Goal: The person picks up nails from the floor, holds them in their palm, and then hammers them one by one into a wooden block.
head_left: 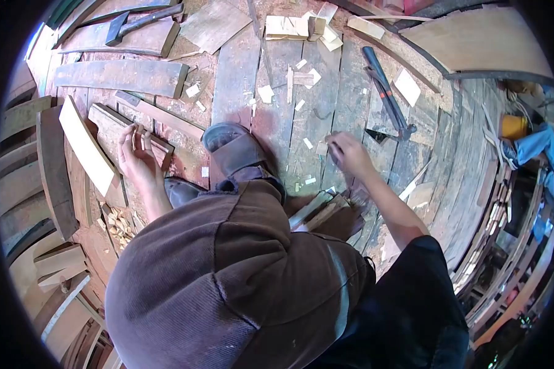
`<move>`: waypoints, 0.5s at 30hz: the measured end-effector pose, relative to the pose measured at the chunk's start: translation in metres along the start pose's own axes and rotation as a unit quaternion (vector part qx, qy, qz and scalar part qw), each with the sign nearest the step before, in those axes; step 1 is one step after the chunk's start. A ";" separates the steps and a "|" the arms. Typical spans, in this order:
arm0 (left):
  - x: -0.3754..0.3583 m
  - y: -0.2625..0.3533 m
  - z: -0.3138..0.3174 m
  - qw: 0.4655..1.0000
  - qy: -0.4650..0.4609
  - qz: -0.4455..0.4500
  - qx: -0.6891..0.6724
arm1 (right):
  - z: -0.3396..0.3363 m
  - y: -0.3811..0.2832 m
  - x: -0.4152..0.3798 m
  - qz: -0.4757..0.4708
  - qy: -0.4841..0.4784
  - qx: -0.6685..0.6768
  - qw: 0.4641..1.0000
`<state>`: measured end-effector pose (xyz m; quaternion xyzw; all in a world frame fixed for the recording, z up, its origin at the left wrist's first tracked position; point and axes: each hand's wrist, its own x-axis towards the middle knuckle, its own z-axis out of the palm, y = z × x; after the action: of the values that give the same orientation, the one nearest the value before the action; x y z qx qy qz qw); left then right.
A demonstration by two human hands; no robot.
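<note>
My left hand [138, 154] is at the left with its fingers loosely curled and apart, over the near end of a narrow wooden block [114, 121]. A pale, freshly cut board [87, 146] lies just left of it. My right hand [351, 155] hovers above the plank floor with thumb and fingers pinched together; whatever is between them is too small to make out. Small wood chips [308, 143] are scattered around it. Beyond it lies a hammer [385, 92] with a dark handle and an orange band. Between my legs sits a piece of wood [323, 212], partly hidden by my knee.
A hatchet [143, 23] rests on curved boards at the upper left. Pale wood blocks [287, 27] lie at the top. More curved boards [55, 172] line the left side. Stacked wood strips [489, 215] and a blue cloth [538, 147] are at the right. My sandalled foot [234, 147] stands mid-floor.
</note>
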<state>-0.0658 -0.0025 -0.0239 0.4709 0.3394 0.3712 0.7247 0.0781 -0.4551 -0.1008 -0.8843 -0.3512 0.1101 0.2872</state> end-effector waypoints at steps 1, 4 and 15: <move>0.000 0.001 0.000 1.000 0.002 0.000 0.001 | -0.004 0.007 0.003 0.012 0.023 -0.036 0.999; -0.003 0.003 0.004 1.000 0.010 -0.001 -0.002 | -0.015 0.046 0.019 0.094 0.108 -0.046 0.989; -0.001 0.000 0.003 1.000 -0.004 0.005 -0.019 | -0.002 0.057 0.039 0.186 0.134 -0.075 0.971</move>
<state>-0.0641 -0.0047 -0.0232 0.4607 0.3266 0.3793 0.7329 0.1390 -0.4623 -0.1321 -0.9598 -0.1462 0.0159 0.2391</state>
